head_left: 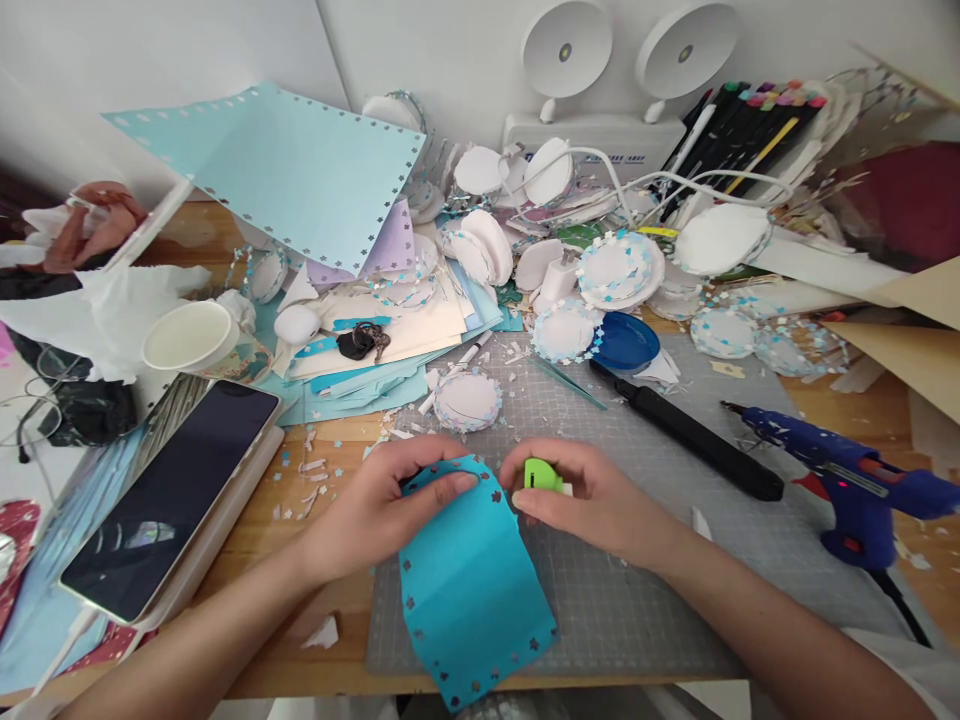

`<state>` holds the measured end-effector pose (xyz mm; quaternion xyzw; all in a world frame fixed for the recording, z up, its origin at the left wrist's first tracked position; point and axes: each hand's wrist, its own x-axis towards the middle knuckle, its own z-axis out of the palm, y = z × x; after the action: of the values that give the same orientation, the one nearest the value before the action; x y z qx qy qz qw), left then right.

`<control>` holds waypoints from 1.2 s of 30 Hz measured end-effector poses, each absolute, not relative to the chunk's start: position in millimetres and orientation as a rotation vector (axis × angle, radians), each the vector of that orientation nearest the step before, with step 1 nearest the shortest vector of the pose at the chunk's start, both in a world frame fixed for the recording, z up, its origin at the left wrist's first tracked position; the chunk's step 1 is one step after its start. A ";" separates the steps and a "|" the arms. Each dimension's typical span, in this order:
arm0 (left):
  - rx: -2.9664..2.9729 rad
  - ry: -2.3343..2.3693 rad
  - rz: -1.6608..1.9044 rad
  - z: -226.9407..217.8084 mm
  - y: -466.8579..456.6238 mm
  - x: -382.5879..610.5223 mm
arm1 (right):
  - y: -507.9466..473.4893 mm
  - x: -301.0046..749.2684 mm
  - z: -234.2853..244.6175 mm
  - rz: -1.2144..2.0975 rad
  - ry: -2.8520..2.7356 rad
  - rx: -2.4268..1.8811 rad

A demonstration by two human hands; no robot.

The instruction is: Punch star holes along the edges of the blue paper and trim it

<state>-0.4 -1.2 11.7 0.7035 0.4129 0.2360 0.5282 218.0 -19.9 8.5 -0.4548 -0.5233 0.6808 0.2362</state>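
My left hand grips the top edge of a teal paper sheet whose border is punched with small flower holes. The sheet lies on a grey cutting mat and hangs over the table's front edge. My right hand is closed round a small green hole punch, held against the sheet's upper right edge. Both hands sit close together at the middle of the mat.
A blue glue gun lies right, a black pen-like tool beyond my right hand. A phone rests left beside a paper cup. White foam discs, paper stacks, markers and a large light blue punched sheet crowd the back.
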 end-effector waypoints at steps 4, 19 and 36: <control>1.670 0.975 0.596 10.6 -3.0 0.0 | -19.5 216.6 7.0 1.890 -1.465 -1.201; 1.224 0.848 0.351 18.2 -1.1 -2.6 | -18.3 222.6 -0.9 0.862 -2.028 -1.247; 1.102 0.961 0.556 18.5 2.2 -3.2 | -25.2 215.0 14.5 1.624 -1.665 -1.272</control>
<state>-3.2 2.2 18.5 0.4967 0.4329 0.2505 0.7093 215.0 -25.2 14.5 -0.4654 -0.6092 0.5944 0.2429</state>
